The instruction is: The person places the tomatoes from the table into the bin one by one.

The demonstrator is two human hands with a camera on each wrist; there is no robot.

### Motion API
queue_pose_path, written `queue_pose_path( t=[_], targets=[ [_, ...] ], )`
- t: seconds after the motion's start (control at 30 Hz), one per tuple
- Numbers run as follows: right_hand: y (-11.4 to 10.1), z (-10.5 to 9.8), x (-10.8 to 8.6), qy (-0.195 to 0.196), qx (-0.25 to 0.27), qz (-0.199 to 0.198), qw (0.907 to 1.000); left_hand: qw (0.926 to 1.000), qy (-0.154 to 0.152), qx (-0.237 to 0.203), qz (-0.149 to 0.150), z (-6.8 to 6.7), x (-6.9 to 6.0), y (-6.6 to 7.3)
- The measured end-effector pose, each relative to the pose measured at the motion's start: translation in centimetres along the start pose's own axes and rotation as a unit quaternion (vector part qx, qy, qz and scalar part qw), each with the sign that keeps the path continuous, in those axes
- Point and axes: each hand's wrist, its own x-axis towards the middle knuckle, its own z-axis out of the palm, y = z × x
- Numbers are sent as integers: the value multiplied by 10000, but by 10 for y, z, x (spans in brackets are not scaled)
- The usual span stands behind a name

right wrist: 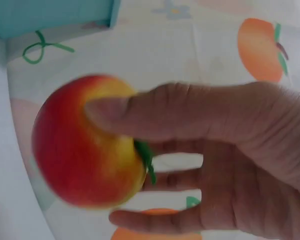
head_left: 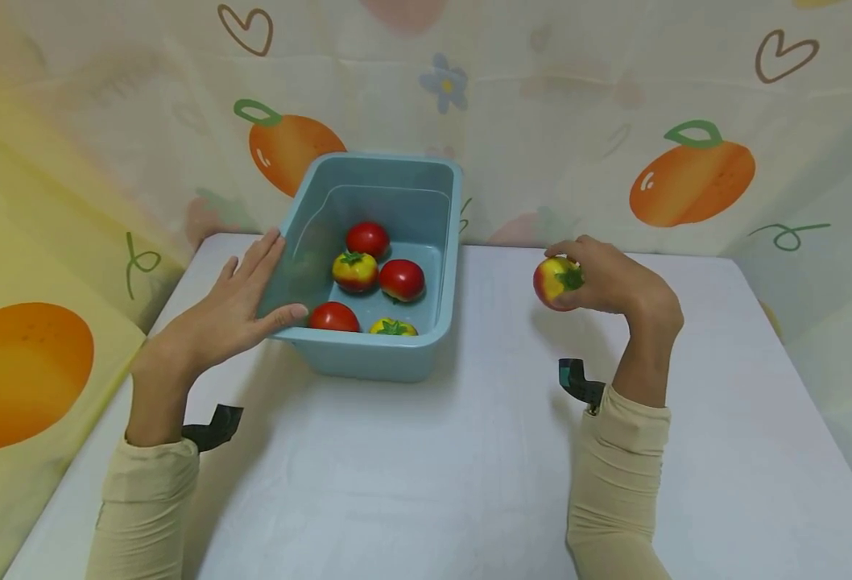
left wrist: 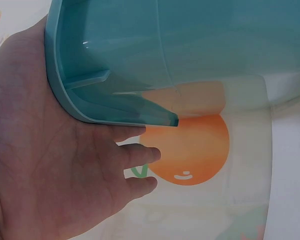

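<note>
My right hand (head_left: 618, 280) holds a red-and-yellow tomato (head_left: 552, 282) with a green leafy top above the right half of the table. In the right wrist view, the thumb presses on the tomato (right wrist: 85, 150) and other fingers show behind it. A light blue plastic bin (head_left: 368, 364) stands left of centre, with several red and red-yellow tomatoes (head_left: 402, 279) inside. Against the bin's left side and near corner rests my left hand (head_left: 223, 322), its fingers extended. The left wrist view shows the palm touching the bin's rim (left wrist: 52, 75).
A white-covered table (head_left: 411, 475) carries the bin, which stands close to the back edge. Behind it hangs a cloth backdrop (head_left: 542, 145) printed with oranges, hearts and flowers. A yellow-tinted cloth (head_left: 27, 266) borders the left side.
</note>
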Motion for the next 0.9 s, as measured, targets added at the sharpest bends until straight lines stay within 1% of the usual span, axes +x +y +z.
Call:
queue_pose_path(
  t=[0.17,0.33,0.4,0.47,0.53,0.57,0.63,0.7,0.77,0.83,0.9],
  targets=[
    [-7,-4,-3,384,134,-240,9989,10000,4,0,14,-1,1,1],
    [-16,-9,-11,867,252,-386,9952,10000,57,15,61,-1,1,2],
    [-19,-10,-13,1108,269,-505,9922,10000,52,3,50,-1,1,2],
    [-22,-9,-14,1418,307,-715,9868,10000,46,1,52,-2,1,3],
    [-25,-9,-14,1792,386,-1047,9775,10000,38,-9,52,-2,1,3],
    [-26,-8,-13,1998,446,-1247,9709,10000,21,-17,42,-3,1,4],
    [-30,-6,-11,2407,533,-1648,9550,10000,10,-22,30,-3,1,4],
    [-36,-5,-9,2765,667,-2044,9367,10000,7,-33,40,-3,2,4],
    [-42,-3,-6,2997,792,-2343,9214,10000,3,-32,24,-3,2,4],
    [-50,-1,-4,3117,905,-2573,9102,10000,11,-35,24,-3,1,4],
    [-60,2,-1,3210,973,-2751,9010,10000,9,-30,15,-3,1,3]
  ],
)
